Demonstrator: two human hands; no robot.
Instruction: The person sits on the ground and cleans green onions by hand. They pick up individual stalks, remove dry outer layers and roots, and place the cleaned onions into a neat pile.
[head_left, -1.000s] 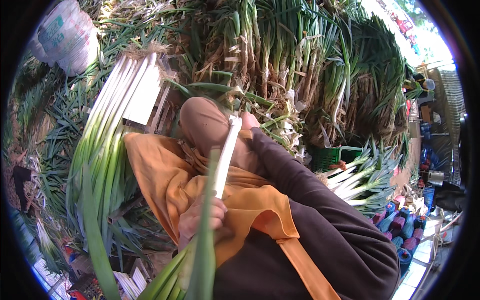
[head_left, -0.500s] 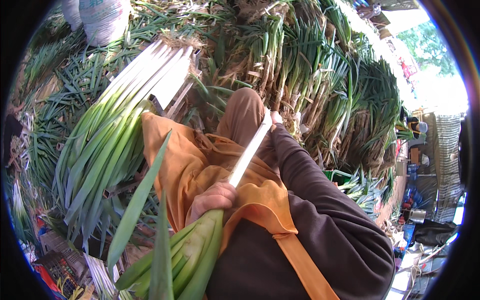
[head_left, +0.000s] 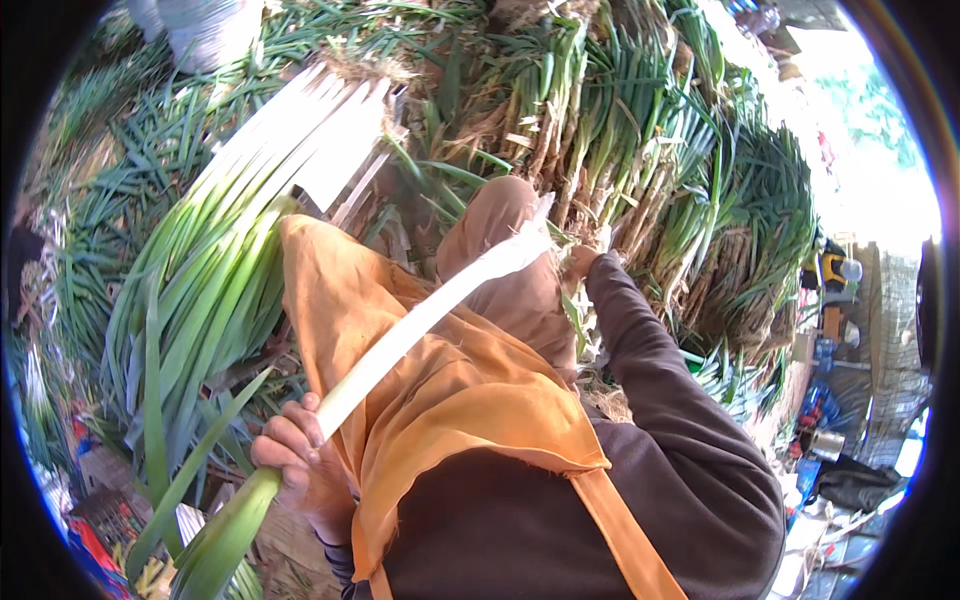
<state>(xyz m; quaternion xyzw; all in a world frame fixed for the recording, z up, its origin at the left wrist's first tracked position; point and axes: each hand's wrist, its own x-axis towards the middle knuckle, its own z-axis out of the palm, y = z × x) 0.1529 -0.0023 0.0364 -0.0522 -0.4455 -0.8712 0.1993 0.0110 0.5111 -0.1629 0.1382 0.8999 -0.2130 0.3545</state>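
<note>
My left hand (head_left: 292, 450) is closed round a long green onion (head_left: 400, 335), gripping it where the white stalk turns green. The stalk slants up across my lap to the right, and a thin pale layer of skin flares loose at its far end. Its green leaves hang down at the lower left. Beyond the stalk's tip, my right hand (head_left: 580, 262) is curled beside my knee, apart from the onion. A limp strip of leaf (head_left: 577, 320) hangs just below that hand; its fingertips are too small and blurred to show what they hold.
To the left lies a pile of clean green onions (head_left: 290, 140), white ends away from me, on a low stand. Unpeeled green onions (head_left: 640, 150) with dry brown skins stand stacked at the far right. Loose leaves (head_left: 150, 140) cover the ground near a white sack (head_left: 210, 35).
My left hand has moved down and left with the green onion. My right hand has come away from the stalk's end to the right, and loose skin now flares there.
</note>
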